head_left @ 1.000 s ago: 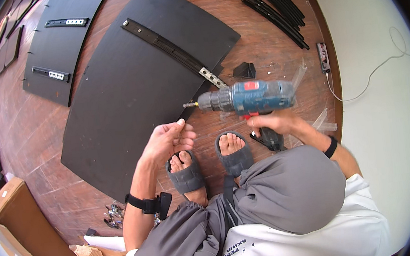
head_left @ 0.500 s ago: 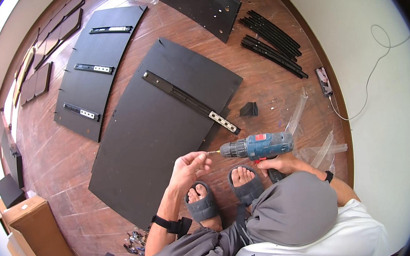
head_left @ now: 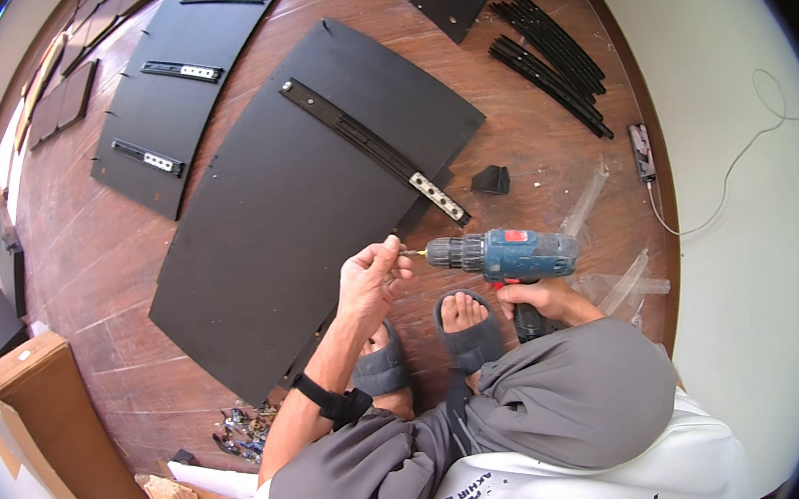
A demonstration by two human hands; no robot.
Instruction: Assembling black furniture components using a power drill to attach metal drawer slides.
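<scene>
My right hand (head_left: 543, 301) is wrapped round the handle of a blue and black cordless drill (head_left: 517, 253), its chuck pointing left. At the front of the chuck, beside a yellow bit tip (head_left: 421, 253), the fingers of my left hand (head_left: 370, 277) pinch a small, slim metal piece (head_left: 409, 252). Whether it is a screw is too small to tell. Both hands are above the floor by my feet, near the right-hand edge of a large dark panel (head_left: 291, 232). A black drawer slide (head_left: 359, 142) with a pale perforated end lies across that panel.
Another dark panel (head_left: 128, 122) bears several short slides. Black strips (head_left: 551, 68) lie far right near a phone (head_left: 642, 152) on a cable. A small black piece (head_left: 491, 180) and clear plastic (head_left: 587, 199) are close by. Cardboard boxes (head_left: 55, 403) and loose hardware (head_left: 243, 431) are at left.
The view has shifted, so the panels, floor and both hands appear higher in the picture. My left fingers stay at the drill's tip, and my right hand keeps hold of the drill.
</scene>
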